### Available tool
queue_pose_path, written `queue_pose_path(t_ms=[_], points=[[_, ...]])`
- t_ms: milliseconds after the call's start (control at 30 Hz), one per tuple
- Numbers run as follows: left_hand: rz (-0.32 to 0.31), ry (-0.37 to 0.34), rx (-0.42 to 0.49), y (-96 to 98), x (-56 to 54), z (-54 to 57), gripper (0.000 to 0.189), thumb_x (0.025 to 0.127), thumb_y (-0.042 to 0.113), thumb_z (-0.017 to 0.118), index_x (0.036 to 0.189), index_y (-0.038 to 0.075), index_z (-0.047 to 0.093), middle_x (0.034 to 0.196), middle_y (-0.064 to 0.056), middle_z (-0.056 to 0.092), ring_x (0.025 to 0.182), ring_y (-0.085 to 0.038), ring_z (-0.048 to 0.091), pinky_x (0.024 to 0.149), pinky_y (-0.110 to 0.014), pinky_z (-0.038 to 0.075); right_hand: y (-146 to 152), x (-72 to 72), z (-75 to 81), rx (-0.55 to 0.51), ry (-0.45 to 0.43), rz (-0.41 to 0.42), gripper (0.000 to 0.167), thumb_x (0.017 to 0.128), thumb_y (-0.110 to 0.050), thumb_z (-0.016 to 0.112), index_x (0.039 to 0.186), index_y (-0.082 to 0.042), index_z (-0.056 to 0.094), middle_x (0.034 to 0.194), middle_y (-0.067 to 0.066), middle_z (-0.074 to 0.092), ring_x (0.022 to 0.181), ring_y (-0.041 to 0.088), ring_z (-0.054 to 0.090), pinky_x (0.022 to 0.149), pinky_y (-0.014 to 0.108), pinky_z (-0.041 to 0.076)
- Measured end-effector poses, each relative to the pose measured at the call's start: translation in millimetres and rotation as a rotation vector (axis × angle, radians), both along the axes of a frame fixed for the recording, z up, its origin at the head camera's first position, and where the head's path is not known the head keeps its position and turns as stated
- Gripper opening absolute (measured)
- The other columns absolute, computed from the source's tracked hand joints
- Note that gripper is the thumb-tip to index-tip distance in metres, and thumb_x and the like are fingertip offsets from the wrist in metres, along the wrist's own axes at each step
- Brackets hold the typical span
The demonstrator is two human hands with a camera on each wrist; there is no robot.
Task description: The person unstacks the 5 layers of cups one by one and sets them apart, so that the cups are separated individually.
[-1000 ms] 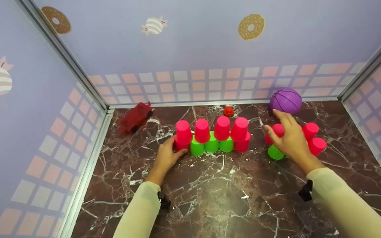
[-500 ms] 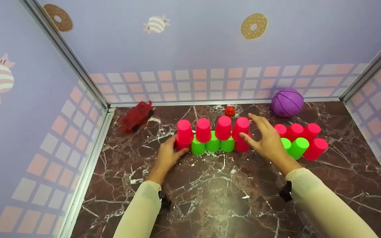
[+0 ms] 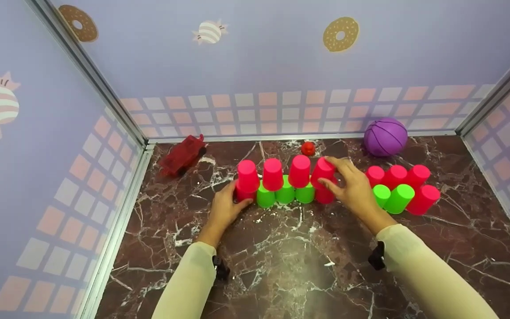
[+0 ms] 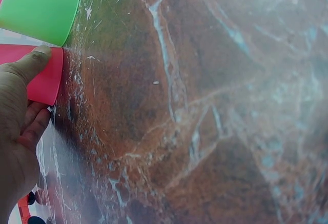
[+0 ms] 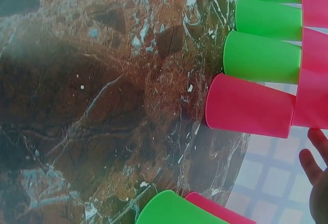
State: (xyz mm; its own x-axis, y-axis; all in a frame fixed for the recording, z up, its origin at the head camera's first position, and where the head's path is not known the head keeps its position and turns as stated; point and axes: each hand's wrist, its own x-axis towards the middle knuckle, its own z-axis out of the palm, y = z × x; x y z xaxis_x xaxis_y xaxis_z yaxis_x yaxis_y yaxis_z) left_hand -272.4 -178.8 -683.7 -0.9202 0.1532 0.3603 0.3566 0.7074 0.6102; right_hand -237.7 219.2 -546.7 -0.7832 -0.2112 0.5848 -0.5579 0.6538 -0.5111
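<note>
Upside-down cups stand in two layers at mid-table in the head view. Below are a pink cup, several green cups and another pink cup; upper pink cups sit on top. My left hand grips the lower left pink cup, thumb on its near side and fingers behind. At the right end, my right hand holds the upper right pink cup, thumb across its front and index finger by its top. In the right wrist view only some fingertips show beside that cup.
More pink cups and green cups stand grouped at the right. A purple ball, a small red toy and a red toy vehicle lie along the back wall. Side walls bound the marbled tabletop.
My right hand has moved left from above the right-hand cup group to the upper right cup, and its fingers have closed in on it. The left hand stays at its cup.
</note>
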Motion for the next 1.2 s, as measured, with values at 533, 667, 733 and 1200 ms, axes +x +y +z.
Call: queue_pose_path(t_ms=[533, 667, 733, 1200], points=[[-0.008, 0.016, 0.092, 7.9, 16.5, 24.7, 0.07, 0.086, 0.042, 0.095, 0.142, 0.009, 0.068, 0.126, -0.018, 0.08, 0.117, -0.039, 0.078, 0.102, -0.055, 0.063, -2.5, 2.3, -2.6, -0.026, -0.041, -0.012, 0.056, 0.092, -0.019, 0.092, 0.141, -0.007, 0.07, 0.131, 0.018, 0.076, 0.101, 0.038, 0.077, 0.09, 0.052, 0.067], [-0.01, 0.021, 0.09, 9.2, 21.4, 33.5, 0.071, 0.086, 0.045, 0.094, 0.142, 0.009, 0.068, 0.127, -0.017, 0.08, 0.118, -0.039, 0.078, 0.103, -0.056, 0.062, -2.2, 1.7, -1.6, -0.026, -0.05, -0.012, 0.055, 0.092, -0.019, 0.091, 0.141, -0.006, 0.07, 0.13, 0.017, 0.076, 0.1, 0.036, 0.077, 0.09, 0.053, 0.067], [-0.005, 0.035, 0.082, 9.3, 18.7, 29.9, 0.071, 0.086, 0.047, 0.094, 0.141, 0.009, 0.068, 0.125, -0.016, 0.08, 0.116, -0.037, 0.078, 0.101, -0.054, 0.063, -2.2, 1.9, -1.3, -0.03, -0.048, -0.014, 0.054, 0.092, -0.018, 0.092, 0.14, -0.006, 0.07, 0.128, 0.017, 0.076, 0.1, 0.037, 0.078, 0.089, 0.053, 0.067], [0.069, -0.183, 0.094, 23.5, 33.0, 70.4, 0.068, 0.085, 0.024, 0.096, 0.143, 0.004, 0.067, 0.132, -0.021, 0.078, 0.124, -0.039, 0.076, 0.11, -0.056, 0.059, -1.9, 1.8, -1.2, -0.028, -0.037, -0.015, 0.053, 0.091, -0.016, 0.092, 0.138, -0.005, 0.071, 0.128, 0.014, 0.077, 0.1, 0.029, 0.079, 0.09, 0.039, 0.067]])
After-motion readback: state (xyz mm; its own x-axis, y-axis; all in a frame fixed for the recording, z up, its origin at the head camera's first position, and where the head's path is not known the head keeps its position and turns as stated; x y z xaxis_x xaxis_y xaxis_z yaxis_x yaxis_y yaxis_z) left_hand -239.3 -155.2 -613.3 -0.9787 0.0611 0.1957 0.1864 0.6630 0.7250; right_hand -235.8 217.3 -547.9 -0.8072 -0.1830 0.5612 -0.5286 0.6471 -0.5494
